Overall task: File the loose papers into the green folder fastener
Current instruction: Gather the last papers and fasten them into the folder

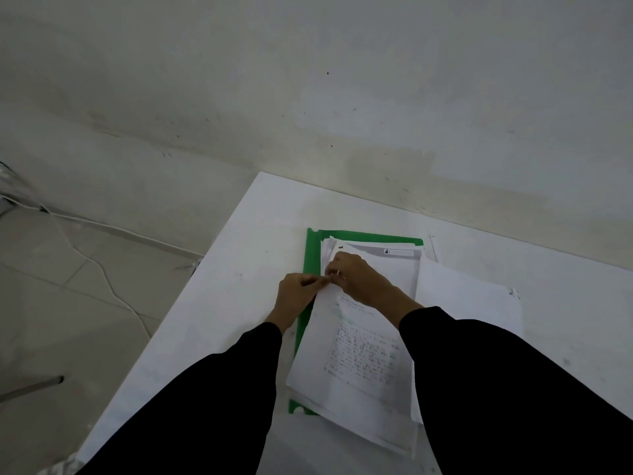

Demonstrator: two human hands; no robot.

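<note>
A green folder lies open on the white table, with a stack of printed papers on it. My left hand pinches something small at the left edge of the top sheet. My right hand meets it there with curled fingers, also pinching at that edge. What sits between the fingertips is too small to make out; a fastener prong may be there. Both arms wear black sleeves.
More loose white sheets spread to the right of the folder. The table's left edge drops to a tiled floor with a white cable. A wall stands right behind the table.
</note>
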